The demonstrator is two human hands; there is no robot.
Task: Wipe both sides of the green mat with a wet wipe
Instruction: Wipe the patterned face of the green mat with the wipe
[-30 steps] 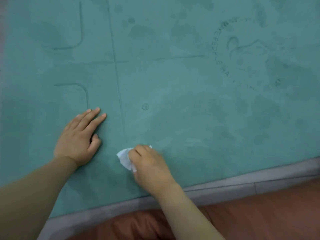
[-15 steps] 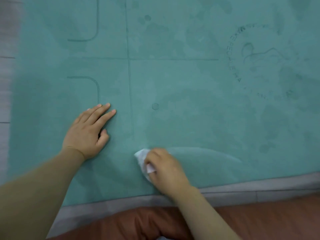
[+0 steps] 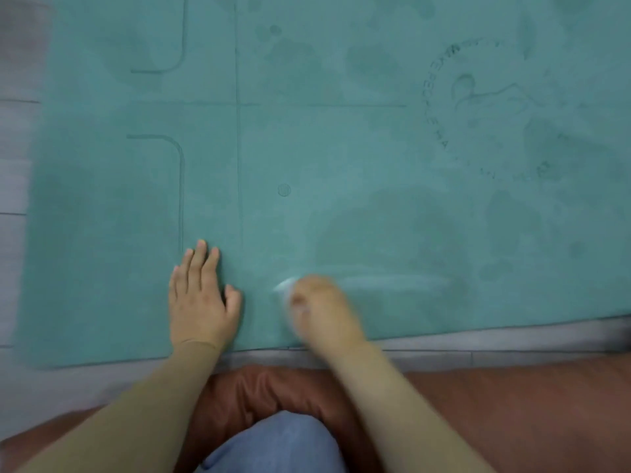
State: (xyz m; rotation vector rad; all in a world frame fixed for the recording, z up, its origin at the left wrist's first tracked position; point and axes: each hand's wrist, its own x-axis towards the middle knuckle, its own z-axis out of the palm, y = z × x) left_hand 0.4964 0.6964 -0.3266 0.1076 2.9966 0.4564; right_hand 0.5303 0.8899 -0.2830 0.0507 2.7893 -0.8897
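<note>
Green mat [image 3: 341,148] lies flat on the floor [image 3: 17,158], filling most of the head view; its near edge runs just ahead of the person's knees. Printed guide lines, a small dot [image 3: 284,190] and a round logo [image 3: 485,107] show on the upper face, along with darker blotches across the surface.

Left hand [image 3: 199,298]: flat on the mat, palm down, fingers straight and close together, thumb out to the side. Grasping nothing, just pressing the mat near its near edge.

Right hand [image 3: 319,302]: motion-blurred, fingers curled down onto the mat, clutching the wet wipe [image 3: 285,285]. Only a white smear of the wipe shows at the fingertips on the hand's left side; its shape can't be made out. Wipe is in contact with the mat, between the two hands and well clear of the left thumb.

Pale curved streak [image 3: 392,279] on the mat runs from the right hand out to the right.

Below the mat edge: strip of grey floor, then a reddish-brown cushion [image 3: 512,411] under the person, blue denim knee [image 3: 280,442] at bottom centre. Tan sleeves cover both forearms.
</note>
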